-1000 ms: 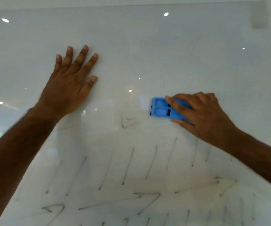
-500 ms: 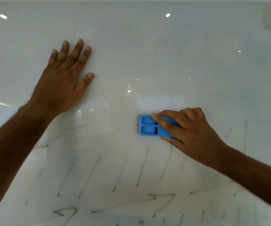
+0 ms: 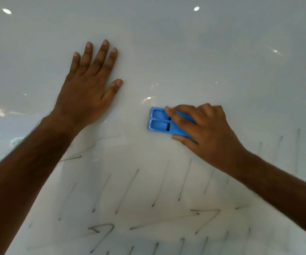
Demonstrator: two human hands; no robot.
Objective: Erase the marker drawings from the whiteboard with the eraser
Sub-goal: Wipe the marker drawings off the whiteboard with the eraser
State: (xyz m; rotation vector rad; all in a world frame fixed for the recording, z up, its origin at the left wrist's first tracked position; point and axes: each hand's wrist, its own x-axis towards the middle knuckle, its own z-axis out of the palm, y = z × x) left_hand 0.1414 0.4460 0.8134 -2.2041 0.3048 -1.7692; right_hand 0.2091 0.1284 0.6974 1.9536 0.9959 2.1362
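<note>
A glossy whiteboard (image 3: 222,61) fills the view. My right hand (image 3: 205,131) grips a blue plastic eraser (image 3: 159,121) and holds it flat against the board, a little right of centre. My left hand (image 3: 89,89) lies flat on the board to the upper left, fingers straight and spread. Below both hands run dark marker drawings (image 3: 128,192): rows of slanted strokes and a few arrow shapes (image 3: 205,218). The board above the eraser shows no marks.
Ceiling lights (image 3: 196,8) and a room reflect in the shiny surface. More faint strokes (image 3: 297,150) stand at the right, beyond my right forearm. My two forearms cross the lower left and lower right corners.
My right hand has slid the eraser down and to the left, then slightly up again. The short mark above the slanted strokes is gone. My left hand stays flat on the board.
</note>
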